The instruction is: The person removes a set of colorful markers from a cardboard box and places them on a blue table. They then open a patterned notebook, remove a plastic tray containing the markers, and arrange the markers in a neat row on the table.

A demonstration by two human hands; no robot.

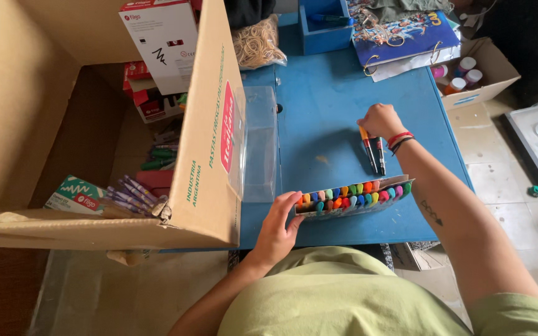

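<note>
Blue table [331, 106] bearing a marker pack [353, 198], clear plastic case [260, 144], rubber-band bag [256, 42], large cardboard box [210, 143].

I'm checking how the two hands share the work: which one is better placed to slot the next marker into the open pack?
Probably the right hand: it already holds two markers above the marker pack, while the left hand steadies the pack's end.

Cardboard box [207, 155] at nine o'clock; rubber bands [256, 42] and blue tray [324, 34] at twelve; paint pots [462, 73] at two.
</note>
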